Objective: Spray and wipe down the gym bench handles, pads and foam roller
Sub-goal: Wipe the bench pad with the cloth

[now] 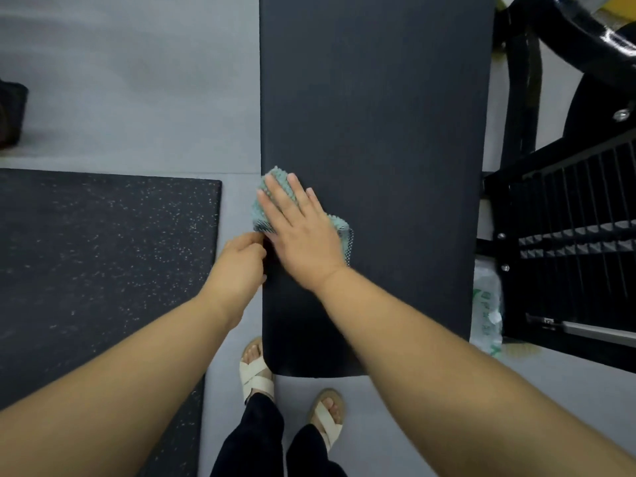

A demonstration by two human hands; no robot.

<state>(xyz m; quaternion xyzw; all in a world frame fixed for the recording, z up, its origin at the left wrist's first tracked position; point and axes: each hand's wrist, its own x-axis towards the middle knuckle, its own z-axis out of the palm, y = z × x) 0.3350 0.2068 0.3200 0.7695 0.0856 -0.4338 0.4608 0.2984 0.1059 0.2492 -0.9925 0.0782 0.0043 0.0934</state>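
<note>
A long black bench pad [375,115] runs away from me down the middle of the view. My right hand [303,232] lies flat, fingers spread, on a teal cloth [280,179] pressed against the pad near its left edge. Most of the cloth is hidden under the hand. My left hand [241,259] curls around the pad's left edge just below the cloth, fingers tucked at the side. No spray bottle, handle or foam roller shows clearly.
A black speckled rubber mat [99,256] lies on the grey floor at left. Black machine frame and ribbed footplate [568,215] stand close on the right, with a plastic bag [487,308] beside the pad. My sandalled feet [256,370] stand at the pad's near end.
</note>
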